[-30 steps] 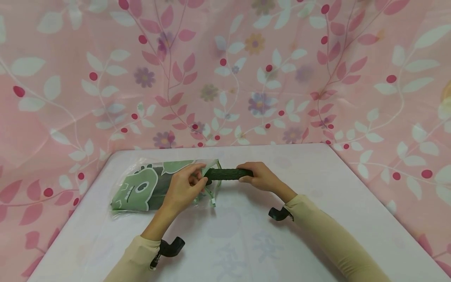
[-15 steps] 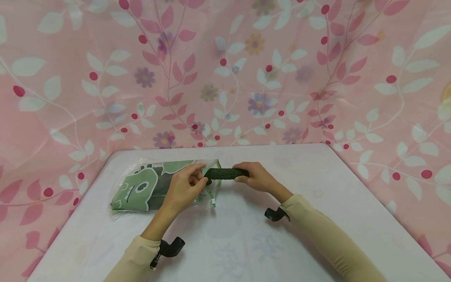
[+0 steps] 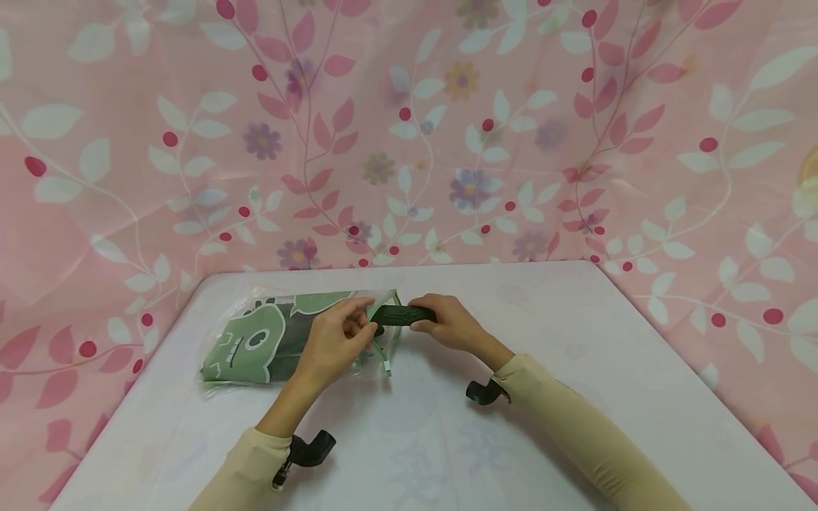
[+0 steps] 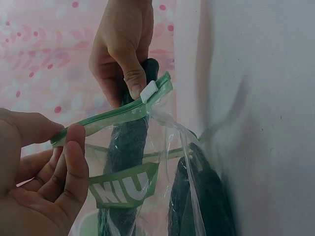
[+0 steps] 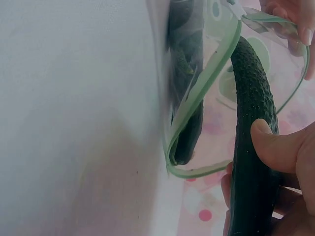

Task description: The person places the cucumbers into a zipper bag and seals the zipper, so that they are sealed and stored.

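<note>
Bench (image 3: 575,333) under bag (image 3: 281,344). Cucumber (image 3: 393,315) partway thru bag mouth; other cucumbers (image 4: 209,201) inside. L hand (image 3: 331,341) over bag's mouth end, pinching rim (image 4: 106,116); R hand (image 3: 452,322) just outside mouth, gripping cucumber's outer end. Prob. best: hold rim wide, push straight in, skin clear of slider (image 4: 148,92).

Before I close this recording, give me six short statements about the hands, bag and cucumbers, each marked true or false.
1. The right hand holds a cucumber. True.
2. The left hand pinches the rim of the bag. True.
3. The bag is zipped shut. False: its mouth is open.
4. The held cucumber is wholly outside the bag. False: its far end is inside.
5. Another cucumber is inside the bag. True.
6. The bag's slider is black. False: the slider is white.
</note>
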The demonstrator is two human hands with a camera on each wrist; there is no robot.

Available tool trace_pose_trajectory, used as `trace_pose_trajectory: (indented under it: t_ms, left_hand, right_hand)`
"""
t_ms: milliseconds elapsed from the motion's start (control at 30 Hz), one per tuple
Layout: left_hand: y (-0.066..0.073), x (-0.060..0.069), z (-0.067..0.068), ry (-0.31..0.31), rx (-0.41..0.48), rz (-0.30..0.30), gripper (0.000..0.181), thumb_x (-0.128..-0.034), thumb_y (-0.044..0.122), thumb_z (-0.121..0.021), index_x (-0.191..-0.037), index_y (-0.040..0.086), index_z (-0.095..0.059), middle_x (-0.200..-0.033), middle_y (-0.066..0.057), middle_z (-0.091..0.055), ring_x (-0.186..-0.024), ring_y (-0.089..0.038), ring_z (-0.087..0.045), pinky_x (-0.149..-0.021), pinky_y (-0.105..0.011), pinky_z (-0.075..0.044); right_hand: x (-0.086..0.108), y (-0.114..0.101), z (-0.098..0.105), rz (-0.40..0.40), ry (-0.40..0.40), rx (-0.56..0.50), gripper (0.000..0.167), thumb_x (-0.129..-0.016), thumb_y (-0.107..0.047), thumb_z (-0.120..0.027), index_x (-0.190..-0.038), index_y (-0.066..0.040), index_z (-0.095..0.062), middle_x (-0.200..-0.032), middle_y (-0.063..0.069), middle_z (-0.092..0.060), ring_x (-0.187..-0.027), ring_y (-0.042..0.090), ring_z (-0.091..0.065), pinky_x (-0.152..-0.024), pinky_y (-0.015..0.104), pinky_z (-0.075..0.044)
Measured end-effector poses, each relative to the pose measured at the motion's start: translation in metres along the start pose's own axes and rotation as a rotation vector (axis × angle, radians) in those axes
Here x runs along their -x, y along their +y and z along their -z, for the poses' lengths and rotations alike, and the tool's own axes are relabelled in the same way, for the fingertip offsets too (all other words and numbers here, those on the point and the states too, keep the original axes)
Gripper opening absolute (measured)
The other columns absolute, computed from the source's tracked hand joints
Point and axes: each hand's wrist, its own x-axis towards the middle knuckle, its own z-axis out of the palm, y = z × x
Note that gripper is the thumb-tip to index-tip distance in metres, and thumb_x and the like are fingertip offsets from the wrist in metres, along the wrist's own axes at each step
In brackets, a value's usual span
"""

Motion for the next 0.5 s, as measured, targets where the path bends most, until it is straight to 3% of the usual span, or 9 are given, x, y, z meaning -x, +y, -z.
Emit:
trace_pose_trajectory:
  t_ms: [500]
  left_hand:
    - [-0.001, 0.0, 0.0, -0.009, -0.012, -0.007, 0.037, -0.0929, -0.001, -0.074, -0.129, -0.005, -0.068, -0.085, -0.002, -0.06, -0.058, -0.011, -0.064, -0.054, -0.029, -0.052]
  right_hand:
    - [-0.018, -0.017, -0.025, -0.027, 0.008, 0.053, 0.037, -0.095, -0.016, -0.078, -0.128, -0.001, -0.071, -0.105, 0.006, -0.071, -0.08, 0.016, -0.058, -0.073, 0.033, -0.047]
